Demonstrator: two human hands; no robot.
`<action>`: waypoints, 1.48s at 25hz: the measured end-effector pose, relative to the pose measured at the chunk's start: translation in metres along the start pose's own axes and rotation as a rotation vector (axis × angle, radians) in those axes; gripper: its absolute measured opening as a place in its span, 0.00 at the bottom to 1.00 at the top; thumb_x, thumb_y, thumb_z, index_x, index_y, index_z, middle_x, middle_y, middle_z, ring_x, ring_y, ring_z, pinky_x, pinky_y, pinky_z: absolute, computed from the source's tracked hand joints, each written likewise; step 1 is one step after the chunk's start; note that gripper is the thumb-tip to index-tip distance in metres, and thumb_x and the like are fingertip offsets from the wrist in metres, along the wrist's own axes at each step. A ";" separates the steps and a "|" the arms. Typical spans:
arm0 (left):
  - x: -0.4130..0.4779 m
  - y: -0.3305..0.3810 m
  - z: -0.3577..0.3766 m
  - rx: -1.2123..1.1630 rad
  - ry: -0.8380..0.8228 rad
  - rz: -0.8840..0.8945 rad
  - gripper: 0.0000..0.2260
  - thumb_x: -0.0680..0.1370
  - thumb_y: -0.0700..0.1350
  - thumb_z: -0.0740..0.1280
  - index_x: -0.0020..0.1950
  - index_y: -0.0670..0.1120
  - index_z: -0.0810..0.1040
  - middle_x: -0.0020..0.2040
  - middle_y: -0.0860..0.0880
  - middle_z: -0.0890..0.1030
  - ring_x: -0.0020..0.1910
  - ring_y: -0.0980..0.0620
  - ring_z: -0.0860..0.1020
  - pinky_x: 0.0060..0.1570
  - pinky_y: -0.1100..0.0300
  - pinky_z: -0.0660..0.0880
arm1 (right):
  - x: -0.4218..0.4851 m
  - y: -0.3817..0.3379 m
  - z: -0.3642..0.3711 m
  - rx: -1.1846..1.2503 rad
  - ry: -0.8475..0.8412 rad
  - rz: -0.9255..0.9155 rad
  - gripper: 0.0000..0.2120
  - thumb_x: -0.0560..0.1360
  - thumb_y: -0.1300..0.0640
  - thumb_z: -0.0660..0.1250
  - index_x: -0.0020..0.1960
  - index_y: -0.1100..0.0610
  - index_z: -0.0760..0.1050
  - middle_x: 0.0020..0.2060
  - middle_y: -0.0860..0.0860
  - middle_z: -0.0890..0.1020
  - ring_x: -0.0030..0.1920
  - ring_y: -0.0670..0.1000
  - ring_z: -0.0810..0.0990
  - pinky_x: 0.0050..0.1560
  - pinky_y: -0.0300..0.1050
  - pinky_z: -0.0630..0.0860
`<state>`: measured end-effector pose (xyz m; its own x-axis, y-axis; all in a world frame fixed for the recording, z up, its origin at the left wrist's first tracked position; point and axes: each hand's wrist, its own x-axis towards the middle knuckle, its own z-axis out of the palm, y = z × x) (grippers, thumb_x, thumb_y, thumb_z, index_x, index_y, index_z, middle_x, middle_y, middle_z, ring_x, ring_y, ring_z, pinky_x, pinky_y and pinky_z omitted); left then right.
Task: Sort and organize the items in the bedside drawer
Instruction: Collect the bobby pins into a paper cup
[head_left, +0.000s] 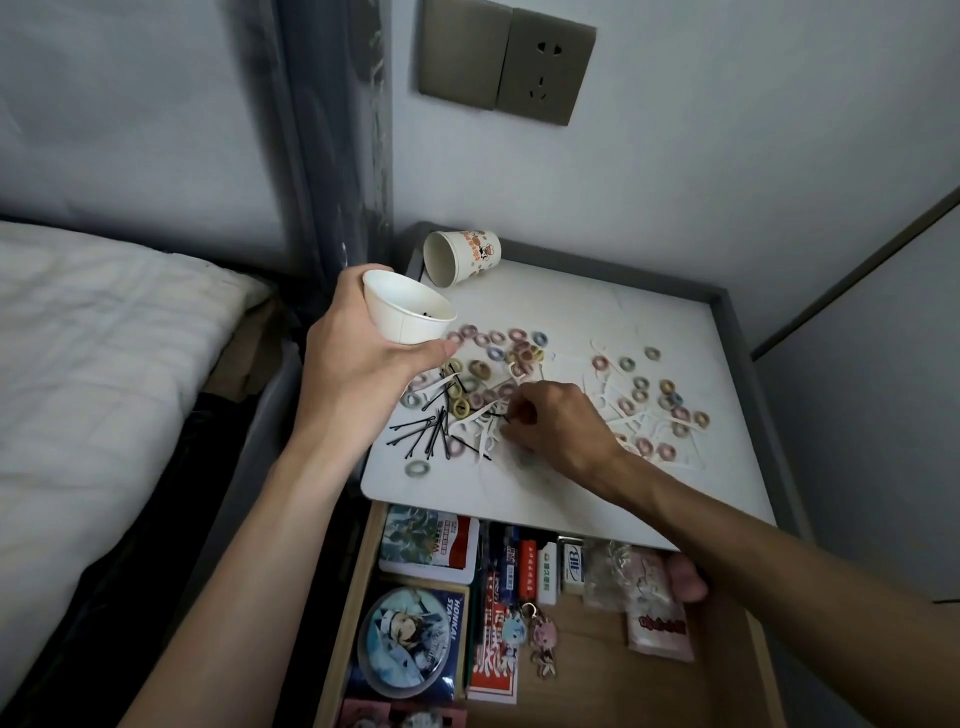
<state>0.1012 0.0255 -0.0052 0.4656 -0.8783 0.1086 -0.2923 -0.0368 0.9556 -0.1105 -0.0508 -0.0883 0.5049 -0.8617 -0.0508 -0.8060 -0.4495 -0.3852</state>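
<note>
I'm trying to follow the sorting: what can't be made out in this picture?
Head view: what lies in the white cup that the left hand holds; its wall hides all but a dark speck.
Whether the right hand pinches anything; its curled fingers cover the spot.
The back of the drawer, under the tabletop; its front is cut off by the bottom edge.
Print on the small packets: too small to read.

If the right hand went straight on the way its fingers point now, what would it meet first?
Probably the white floss picks lying just ahead of the right hand, with the black hairpins beyond. Its height over the tabletop is unclear.
</note>
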 end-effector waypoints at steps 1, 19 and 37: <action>0.000 0.000 0.000 -0.003 0.002 0.000 0.28 0.62 0.46 0.81 0.58 0.51 0.74 0.45 0.59 0.79 0.42 0.70 0.76 0.41 0.71 0.73 | 0.003 0.002 0.002 0.012 0.016 0.011 0.04 0.73 0.59 0.72 0.46 0.56 0.77 0.41 0.50 0.82 0.41 0.52 0.80 0.42 0.47 0.78; 0.001 0.001 0.001 0.015 -0.002 0.017 0.28 0.63 0.45 0.81 0.59 0.50 0.73 0.45 0.59 0.79 0.42 0.71 0.75 0.41 0.72 0.73 | 0.030 0.014 -0.016 0.214 0.016 -0.140 0.06 0.68 0.62 0.77 0.44 0.56 0.84 0.36 0.46 0.83 0.36 0.41 0.80 0.40 0.35 0.74; -0.003 0.002 0.007 0.032 -0.037 0.001 0.29 0.63 0.46 0.81 0.59 0.52 0.73 0.46 0.58 0.79 0.42 0.71 0.75 0.38 0.76 0.70 | 0.021 0.027 -0.021 0.100 0.200 0.071 0.06 0.71 0.59 0.74 0.48 0.55 0.83 0.41 0.47 0.80 0.40 0.46 0.76 0.43 0.41 0.72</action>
<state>0.0931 0.0249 -0.0053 0.4342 -0.8954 0.0988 -0.3198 -0.0507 0.9461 -0.1281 -0.0860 -0.0808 0.3683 -0.9244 0.0988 -0.7977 -0.3688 -0.4772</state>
